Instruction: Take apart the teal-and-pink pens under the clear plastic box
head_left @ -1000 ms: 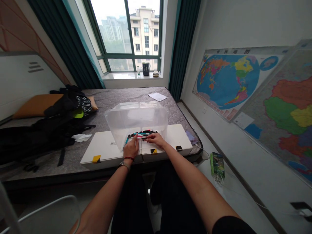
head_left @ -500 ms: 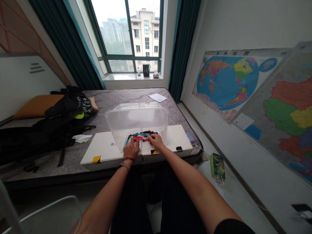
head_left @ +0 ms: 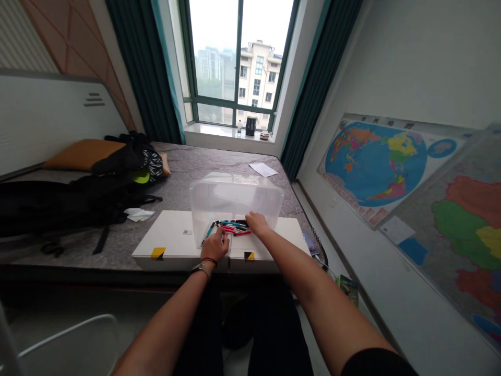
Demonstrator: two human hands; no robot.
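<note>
Several pens (head_left: 234,228) in red, teal and black lie in a loose pile at the open front of a clear plastic bin (head_left: 238,196), which appears to rest on its side. My left hand (head_left: 215,245) is at the near left edge of the pile with its fingers curled in; whatever they hold is hidden. At the right end of the pile is my right hand (head_left: 257,224), fingertips pressed together beside the dark pens. What lies between those fingertips is too small to make out.
White flat boxes (head_left: 164,235) lie under the bin on a grey mattress (head_left: 183,162). Black bags (head_left: 66,209) and a crumpled tissue (head_left: 139,214) are at the left. A paper sheet (head_left: 263,169) lies behind the bin. Wall maps (head_left: 376,162) hang at the right.
My right hand has moved from over the pens to the pile's right end, a little farther back. My left hand stays at the near left, its fingers more curled. The camera view has tilted.
</note>
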